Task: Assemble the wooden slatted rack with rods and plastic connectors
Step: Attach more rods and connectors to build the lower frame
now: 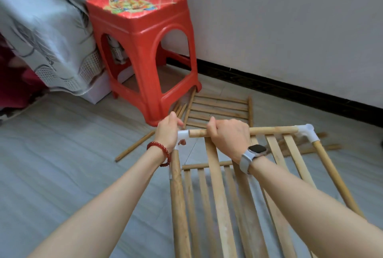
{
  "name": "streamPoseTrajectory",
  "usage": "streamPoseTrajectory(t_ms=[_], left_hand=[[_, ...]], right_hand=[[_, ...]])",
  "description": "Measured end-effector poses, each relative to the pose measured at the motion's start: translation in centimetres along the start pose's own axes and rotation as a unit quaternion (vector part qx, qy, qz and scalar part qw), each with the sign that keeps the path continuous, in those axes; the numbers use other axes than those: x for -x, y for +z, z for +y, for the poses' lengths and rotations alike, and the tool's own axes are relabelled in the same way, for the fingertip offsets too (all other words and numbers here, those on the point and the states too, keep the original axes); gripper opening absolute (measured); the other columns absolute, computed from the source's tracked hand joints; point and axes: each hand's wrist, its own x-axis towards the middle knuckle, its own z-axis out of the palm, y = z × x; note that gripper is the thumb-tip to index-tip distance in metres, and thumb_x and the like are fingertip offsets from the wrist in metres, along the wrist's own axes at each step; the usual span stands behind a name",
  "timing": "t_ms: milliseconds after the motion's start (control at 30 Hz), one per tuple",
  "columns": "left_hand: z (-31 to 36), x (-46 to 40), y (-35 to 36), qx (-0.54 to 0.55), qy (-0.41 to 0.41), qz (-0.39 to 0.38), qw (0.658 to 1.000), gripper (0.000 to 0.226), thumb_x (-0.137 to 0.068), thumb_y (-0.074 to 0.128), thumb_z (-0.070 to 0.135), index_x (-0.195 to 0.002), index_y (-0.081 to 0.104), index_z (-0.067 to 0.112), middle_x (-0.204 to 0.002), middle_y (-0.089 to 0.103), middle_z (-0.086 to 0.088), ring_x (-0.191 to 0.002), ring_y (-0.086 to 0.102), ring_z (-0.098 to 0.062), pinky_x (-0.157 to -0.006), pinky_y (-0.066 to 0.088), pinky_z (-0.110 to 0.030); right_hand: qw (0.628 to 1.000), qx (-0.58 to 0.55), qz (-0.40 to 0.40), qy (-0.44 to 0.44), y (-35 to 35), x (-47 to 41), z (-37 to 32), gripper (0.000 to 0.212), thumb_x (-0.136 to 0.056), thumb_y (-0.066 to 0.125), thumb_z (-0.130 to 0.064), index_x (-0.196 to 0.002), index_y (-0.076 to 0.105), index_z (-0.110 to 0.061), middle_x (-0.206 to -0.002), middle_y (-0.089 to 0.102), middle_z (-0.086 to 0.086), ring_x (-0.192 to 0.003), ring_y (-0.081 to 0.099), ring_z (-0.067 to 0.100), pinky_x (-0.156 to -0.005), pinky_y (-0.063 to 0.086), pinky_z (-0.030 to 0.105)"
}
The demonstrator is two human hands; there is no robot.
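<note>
I see my left hand curled around a white plastic corner connector, a smooth, glossy elbow piece capping the top of a thick round wooden post whose pale grain runs down toward the lower edge of the view. My right hand is wrapped over a round light-wood top rod, knuckles up, thumb tucked under, gripping it close to its left end; that bare rod end sits right at the connector's open socket, and I cannot tell whether it is seated inside or only touching the mouth. The rod's far end goes into a second white plastic elbow connector, from which another round wooden post slants down to the right. Below my hands hang flat, unfinished wooden slats, slightly rough and blurred, with a thinner cross rod spanning some of them. Both forearms reach straight forward; the left wrist wears a red beaded bracelet, the right a pale-strapped smartwatch. On the grey wood-look floor beyond lie a second slatted wooden panel and a loose wooden rod, near a glossy red plastic stool with a printed top.
</note>
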Motion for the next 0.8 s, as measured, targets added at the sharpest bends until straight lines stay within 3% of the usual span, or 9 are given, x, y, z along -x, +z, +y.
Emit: streamPoseTrajectory(t_ms=[67,167,267,333,433,567,633,700,800], left_hand=[[3.7,0.3,-0.9,-0.015,0.120,0.050,0.991,0.040,-0.099,0.031,0.023,-0.064,0.050,0.018,-0.067,0.049,-0.001,-0.046,0.050,-0.002,-0.046,0.039,-0.014],[8.2,1.6,-2.5,-0.006,0.257,0.075,0.963,0.037,-0.099,0.033,0.018,-0.064,0.047,0.022,-0.062,0.047,0.009,-0.057,0.047,0.000,-0.059,0.037,-0.023],[8.7,4.5,-3.6,-0.023,0.346,0.067,0.936,0.034,-0.099,0.034,0.013,-0.068,0.046,0.021,-0.059,0.046,0.007,-0.056,0.045,-0.007,-0.055,0.034,-0.021],[7.2,6.8,-3.7,-0.070,0.380,0.048,0.921,0.030,-0.099,0.036,0.010,-0.071,0.046,0.016,-0.056,0.043,0.007,-0.051,0.044,-0.011,-0.051,0.033,-0.017],[3.8,10.2,-4.0,-0.157,0.413,-0.007,0.897,0.026,-0.093,0.039,0.009,-0.073,0.054,0.005,-0.060,0.049,0.002,-0.058,0.050,-0.014,-0.060,0.037,-0.018],[-0.7,12.7,-5.0,-0.262,0.398,-0.055,0.877,0.020,-0.091,0.046,0.003,-0.076,0.060,-0.003,-0.074,0.061,-0.013,-0.088,0.059,-0.035,-0.090,0.042,-0.035],[-3.2,13.7,-5.5,-0.305,0.347,-0.082,0.883,0.020,-0.095,0.043,0.004,-0.085,0.060,0.001,-0.082,0.060,-0.010,-0.102,0.055,-0.035,-0.104,0.032,-0.041],[-5.7,15.1,-5.6,-0.362,0.304,-0.109,0.875,0.022,-0.098,0.037,0.008,-0.093,0.058,0.007,-0.087,0.057,0.000,-0.107,0.054,-0.025,-0.113,0.017,-0.032],[-7.3,16.9,-4.5,-0.399,0.305,-0.090,0.860,0.024,-0.098,0.036,0.011,-0.095,0.060,0.011,-0.084,0.064,-0.003,-0.096,0.059,-0.021,-0.112,0.010,-0.022]], right_hand=[[0.998,-0.017,0.063,0.000,-3.5,-0.8,-0.6,0.047,-0.097,0.032,-0.029,-0.051,0.040,-0.019,-0.051,0.047,-0.002,-0.067,0.059,0.030,-0.056,0.029,0.031],[0.992,-0.024,0.119,-0.031,-8.2,-0.8,-1.5,0.047,-0.098,0.029,-0.031,-0.056,0.044,-0.019,-0.059,0.059,0.005,-0.068,0.059,0.031,-0.061,0.039,0.033],[0.986,0.059,0.120,-0.101,-10.5,1.7,-2.3,0.055,-0.089,-0.001,-0.040,-0.071,0.047,-0.022,-0.068,0.062,0.003,-0.069,0.058,0.029,-0.060,0.031,0.032],[0.980,0.096,0.096,-0.143,-10.0,4.3,-2.7,0.063,-0.081,-0.010,-0.040,-0.079,0.050,-0.021,-0.065,0.058,0.000,-0.063,0.054,0.025,-0.063,0.036,0.031],[0.984,0.041,0.105,-0.135,-7.6,9.2,-3.6,0.046,-0.091,0.026,-0.033,-0.066,0.060,-0.014,-0.048,0.051,0.000,-0.049,0.054,0.022,-0.045,0.038,0.025],[0.989,-0.004,0.075,-0.129,-4.3,13.8,-4.8,0.045,-0.092,0.035,-0.035,-0.059,0.056,-0.013,-0.045,0.034,-0.003,-0.049,0.051,0.020,-0.033,0.033,0.027],[0.989,0.003,0.053,-0.137,-3.4,15.7,-5.7,0.041,-0.088,0.053,-0.035,-0.053,0.050,-0.013,-0.038,0.029,-0.003,-0.044,0.048,0.020,-0.030,0.022,0.023],[0.987,0.019,0.006,-0.159,-2.3,17.6,-6.0,0.041,-0.075,0.077,-0.033,-0.051,0.049,-0.014,-0.035,0.025,-0.003,-0.043,0.046,0.020,-0.032,0.015,0.020],[0.986,0.034,-0.026,-0.161,-1.9,19.5,-5.4,0.043,-0.067,0.083,-0.033,-0.051,0.048,-0.015,-0.037,0.019,-0.006,-0.042,0.046,0.018,-0.031,0.011,0.018]])
